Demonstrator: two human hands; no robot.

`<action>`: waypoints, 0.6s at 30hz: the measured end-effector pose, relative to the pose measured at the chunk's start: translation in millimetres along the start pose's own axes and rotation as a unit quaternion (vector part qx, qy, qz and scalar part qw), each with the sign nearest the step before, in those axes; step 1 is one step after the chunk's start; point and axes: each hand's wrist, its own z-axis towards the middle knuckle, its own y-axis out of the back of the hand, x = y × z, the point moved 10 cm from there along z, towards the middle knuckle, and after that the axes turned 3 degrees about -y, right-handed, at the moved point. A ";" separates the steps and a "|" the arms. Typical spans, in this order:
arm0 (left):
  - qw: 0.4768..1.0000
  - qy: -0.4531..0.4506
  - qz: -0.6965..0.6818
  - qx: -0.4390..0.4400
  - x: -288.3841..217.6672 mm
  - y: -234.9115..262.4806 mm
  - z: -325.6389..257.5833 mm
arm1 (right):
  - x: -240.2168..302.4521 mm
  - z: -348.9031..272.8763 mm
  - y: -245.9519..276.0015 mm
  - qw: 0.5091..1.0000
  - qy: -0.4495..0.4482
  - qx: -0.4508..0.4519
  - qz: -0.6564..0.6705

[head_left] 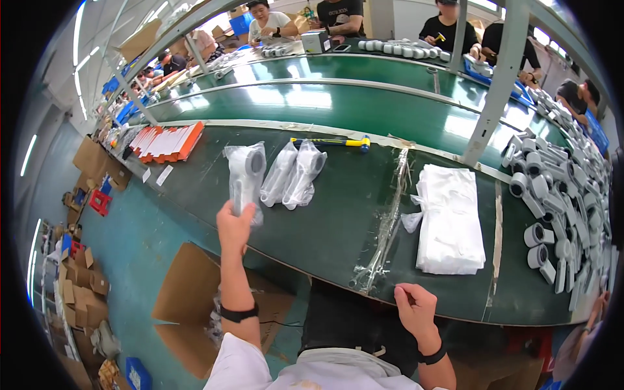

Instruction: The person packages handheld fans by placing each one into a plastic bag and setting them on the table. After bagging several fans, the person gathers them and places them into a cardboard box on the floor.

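Note:
My left hand [234,229] grips the lower end of a light grey handle-shaped part with a round ring head [247,170], inside a clear plastic bag. Two more bagged grey parts, one [278,174] beside the other [304,177], lie on the dark green table just right of it. Over the table's front edge, my right hand [416,311] has its fingers curled in, with nothing visible in them. Above that hand lies a stack of white plastic bags [450,221], and a crumpled clear bit of bag pokes out at its left side.
Unbagged grey parts [552,188] are heaped at the right. A yellow-and-blue hammer-like tool [335,142] lies along the back edge, orange-and-white cartons [168,143] at the left. Beyond runs a green conveyor [273,103] under metal posts, with several people behind. An open cardboard box [185,286] stands below.

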 end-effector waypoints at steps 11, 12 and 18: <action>0.983 0.014 0.184 -0.005 69.0 -34.4 77.4 | 7.9 -1.8 -1.9 0.991 0.069 -0.076 -0.089; 0.983 0.015 0.185 -0.006 71.6 -34.9 78.7 | 12.2 -2.1 -3.9 0.989 0.084 -0.076 -0.099; 0.969 -0.087 0.226 -0.045 19.4 -35.0 57.6 | 17.4 -3.9 -1.6 0.980 0.115 -0.109 -0.124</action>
